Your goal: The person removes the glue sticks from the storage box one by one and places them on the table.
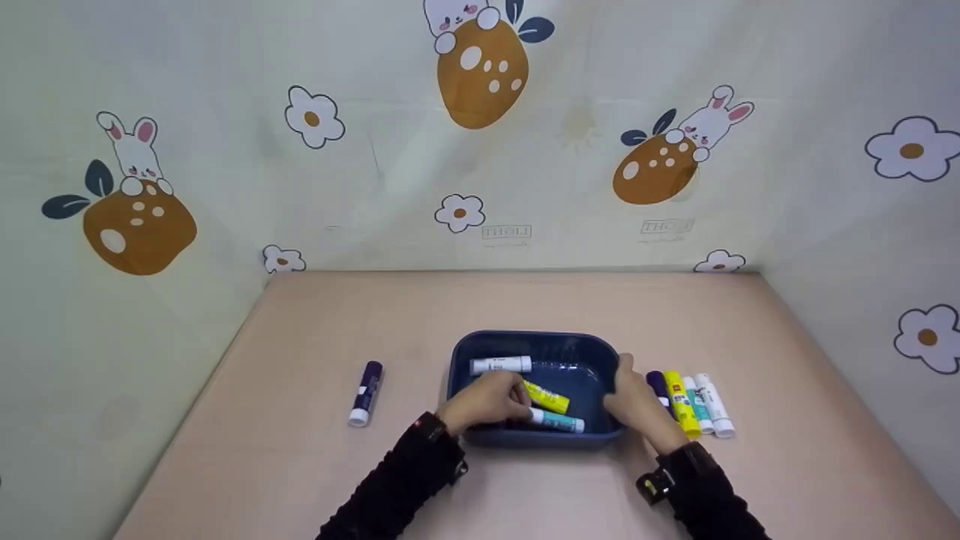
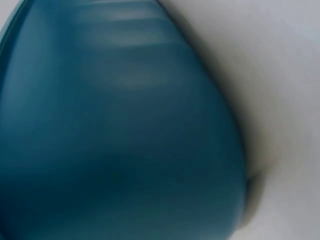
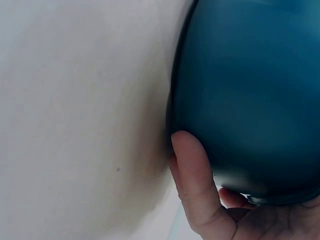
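Reaches into the dark blue plastic bin with the left hand, fingers curled, tips at the left ends of a yellow glue stick and a teal-and-white glue stick, both lying in the bin; cannot tell whether pinching either. Grips the bin's right wall at the rim with the right hand, one digit pressed flat against the outside. Has a white glue stick inside the bin at back left, beyond the left hand. Shows on the desk, well left of the bin, a lone purple glue stick; near the bin's right side, a close row with a second purple glue stick, partly hidden, then second yellow, teal-and-white and white ones. Behind the bin, rises to a rabbit-and-flower printed cloth.
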`<action>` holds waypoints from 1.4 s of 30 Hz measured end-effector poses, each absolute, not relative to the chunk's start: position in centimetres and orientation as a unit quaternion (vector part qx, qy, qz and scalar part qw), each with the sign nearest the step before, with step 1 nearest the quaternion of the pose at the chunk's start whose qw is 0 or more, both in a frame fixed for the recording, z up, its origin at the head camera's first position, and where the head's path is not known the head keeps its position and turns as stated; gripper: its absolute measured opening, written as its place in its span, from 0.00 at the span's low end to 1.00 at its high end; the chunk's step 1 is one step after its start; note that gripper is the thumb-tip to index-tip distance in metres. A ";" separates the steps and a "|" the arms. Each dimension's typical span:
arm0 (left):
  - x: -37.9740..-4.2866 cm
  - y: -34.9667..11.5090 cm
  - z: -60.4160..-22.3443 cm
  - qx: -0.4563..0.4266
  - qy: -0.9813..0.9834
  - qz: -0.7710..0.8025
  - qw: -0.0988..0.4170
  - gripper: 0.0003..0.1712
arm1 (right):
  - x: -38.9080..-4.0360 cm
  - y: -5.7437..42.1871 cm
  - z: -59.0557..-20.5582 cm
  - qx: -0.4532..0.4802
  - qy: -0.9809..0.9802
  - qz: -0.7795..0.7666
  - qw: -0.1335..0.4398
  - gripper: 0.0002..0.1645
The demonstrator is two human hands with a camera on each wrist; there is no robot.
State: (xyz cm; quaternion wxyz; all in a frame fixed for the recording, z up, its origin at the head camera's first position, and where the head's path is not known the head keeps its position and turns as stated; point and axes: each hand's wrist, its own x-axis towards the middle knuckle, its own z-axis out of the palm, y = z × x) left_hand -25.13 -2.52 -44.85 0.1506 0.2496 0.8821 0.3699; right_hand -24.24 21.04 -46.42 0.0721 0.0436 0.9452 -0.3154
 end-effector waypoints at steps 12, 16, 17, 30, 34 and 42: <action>-25.4 -3.3 -44.2 0.240 0.859 0.441 0.101 0.06 | -24.2 21.0 -46.4 0.040 0.944 -0.321 0.069 0.38; -25.5 -4.0 -43.9 0.249 0.861 0.442 0.046 0.07 | -24.3 21.0 -46.4 0.040 0.942 -0.324 0.070 0.39; -25.4 -4.2 -43.8 0.249 0.860 0.444 0.036 0.07 | -24.3 21.0 -46.5 0.040 0.943 -0.324 0.070 0.39; -25.6 -7.5 -42.8 0.219 0.831 0.511 -0.013 0.06 | -24.1 21.1 -46.5 0.027 0.944 -0.324 0.051 0.38; -25.5 -8.9 -42.2 0.197 0.834 0.513 -0.038 0.06 | -24.1 21.1 -46.5 0.035 0.943 -0.327 0.058 0.39; -25.4 -12.2 -41.2 0.146 0.810 0.563 -0.080 0.07 | -24.1 21.1 -46.6 0.040 0.940 -0.332 0.063 0.40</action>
